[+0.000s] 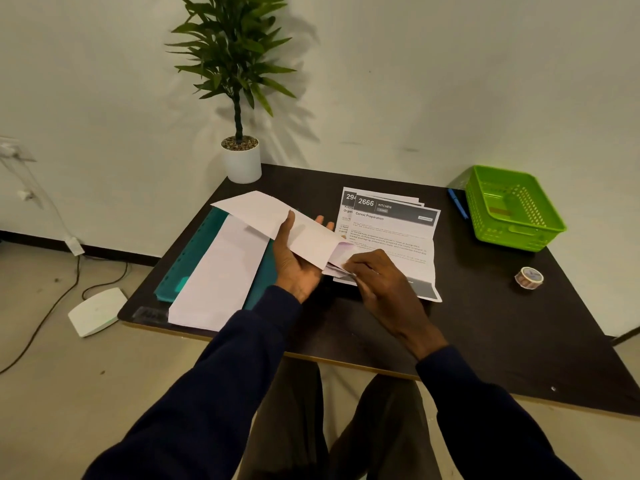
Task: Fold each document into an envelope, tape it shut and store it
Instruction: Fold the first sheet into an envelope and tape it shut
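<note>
My left hand holds a long white envelope from below, thumb on top, lifted above the table. My right hand pinches a folded document at the envelope's open right end, partly inside it. A stack of printed documents, creased into thirds, lies on the dark table behind my hands. More white envelopes lie on a teal folder at the left. A roll of patterned tape sits at the right. A green basket stands at the back right.
A potted plant stands at the table's back left corner. A blue pen lies beside the basket. On the floor at the left are a white device and cables.
</note>
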